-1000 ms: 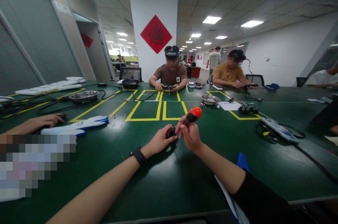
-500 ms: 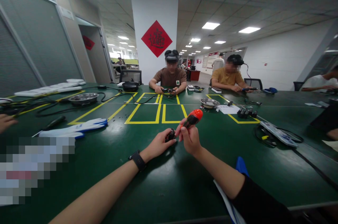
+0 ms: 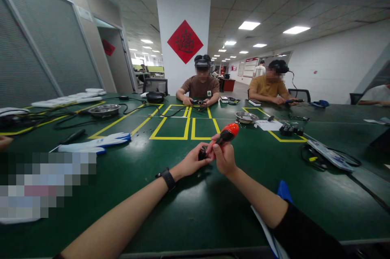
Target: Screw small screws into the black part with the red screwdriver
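Observation:
My left hand (image 3: 191, 162), with a black watch on its wrist, pinches a small black part (image 3: 202, 153) just above the green table (image 3: 170, 210). My right hand (image 3: 224, 157) is closed round a screwdriver with a red and black handle (image 3: 228, 133). The handle tilts up and to the right, and its tip points down into the small black part. The two hands touch each other in the middle of the view.
White and blue gloves (image 3: 97, 144) lie to the left, another glove (image 3: 282, 194) by my right elbow. Metal bowls (image 3: 103, 110) (image 3: 246, 117), cables, small black parts (image 3: 291, 130) and yellow tape squares lie further off. Two people sit across the table; a hand (image 3: 4, 142) shows at far left.
The person's hand at far left has drawn back off the table towards the edge. My own hands stay together on the part and the screwdriver; the view has shifted slightly.

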`<state>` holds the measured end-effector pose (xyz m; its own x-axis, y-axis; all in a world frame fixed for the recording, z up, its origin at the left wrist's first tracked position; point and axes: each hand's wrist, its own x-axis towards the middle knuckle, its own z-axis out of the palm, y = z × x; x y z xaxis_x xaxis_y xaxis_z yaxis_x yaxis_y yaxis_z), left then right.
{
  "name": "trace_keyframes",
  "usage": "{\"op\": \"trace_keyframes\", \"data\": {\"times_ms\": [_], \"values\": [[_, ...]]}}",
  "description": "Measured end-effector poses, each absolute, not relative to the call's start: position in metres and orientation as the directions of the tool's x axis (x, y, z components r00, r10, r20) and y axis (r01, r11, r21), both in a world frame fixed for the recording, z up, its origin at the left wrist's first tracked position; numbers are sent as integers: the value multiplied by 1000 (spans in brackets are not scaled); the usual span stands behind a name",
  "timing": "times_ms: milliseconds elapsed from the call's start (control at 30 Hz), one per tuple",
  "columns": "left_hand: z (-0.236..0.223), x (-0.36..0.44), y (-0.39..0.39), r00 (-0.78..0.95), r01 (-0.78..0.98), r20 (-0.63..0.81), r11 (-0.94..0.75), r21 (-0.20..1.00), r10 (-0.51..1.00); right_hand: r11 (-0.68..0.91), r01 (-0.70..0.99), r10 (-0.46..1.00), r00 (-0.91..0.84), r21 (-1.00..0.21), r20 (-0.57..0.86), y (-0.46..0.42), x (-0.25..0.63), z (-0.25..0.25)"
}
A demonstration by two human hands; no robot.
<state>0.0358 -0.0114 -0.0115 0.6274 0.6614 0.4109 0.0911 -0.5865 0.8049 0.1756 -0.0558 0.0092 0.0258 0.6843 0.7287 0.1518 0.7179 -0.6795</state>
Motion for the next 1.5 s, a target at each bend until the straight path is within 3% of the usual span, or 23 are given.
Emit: {"op": "trace_keyframes", "data": {"times_ms": [233, 367, 567, 1233, 1500], "values": [[-24, 34, -2, 668, 66, 354, -527, 847, 654, 742, 288, 614, 72, -605, 786, -60, 177, 15], [-26, 35, 0, 649, 114, 318, -502, 857, 691, 742, 164, 649, 66, -650, 758, -65, 166, 26], [-26, 35, 0, 656, 29, 372, -515, 857, 656, 689, -143, 724, 99, -710, 683, -66, 154, 30], [-23, 31, 1, 698, 55, 355, -541, 839, 622, 703, -160, 707, 52, -693, 705, -62, 158, 21], [-22, 31, 0, 711, 37, 350, -529, 848, 610, 648, -246, 754, 72, -721, 653, -66, 156, 32]]}}
